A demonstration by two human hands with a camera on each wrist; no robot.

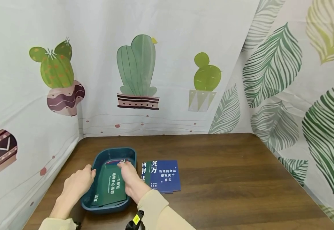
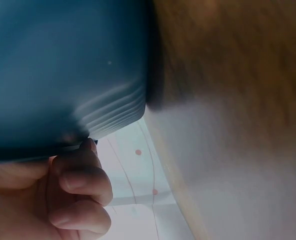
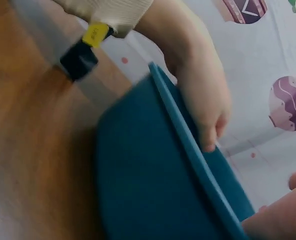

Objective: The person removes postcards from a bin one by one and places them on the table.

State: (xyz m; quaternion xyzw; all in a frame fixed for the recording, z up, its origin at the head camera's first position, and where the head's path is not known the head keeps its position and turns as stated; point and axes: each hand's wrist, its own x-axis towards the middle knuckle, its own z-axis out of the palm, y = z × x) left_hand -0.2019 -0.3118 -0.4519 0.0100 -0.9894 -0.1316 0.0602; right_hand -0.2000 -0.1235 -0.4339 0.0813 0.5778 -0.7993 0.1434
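Note:
A deep teal plastic tray (image 1: 109, 210) with rounded corners stands at the left of the table. Inside lie several printed cards, the uppermost a green card (image 1: 106, 182) with white Chinese writing. My left hand (image 1: 79, 182) grips the tray's left rim; in the left wrist view its curled fingers (image 2: 83, 182) are at the rim from outside. Over the tray's right rim reaches my right hand (image 1: 133, 180), its fingertips on the upper right part of the green card. Whether it pinches a card is hidden.
Just right of the tray, blue and green cards (image 1: 167, 175) overlap on the brown wooden table (image 1: 227, 179). A white cloth (image 1: 98, 80) printed with cacti and leaves hangs behind and beside the table. A black device with a yellow label (image 1: 136, 219) is at my right wrist.

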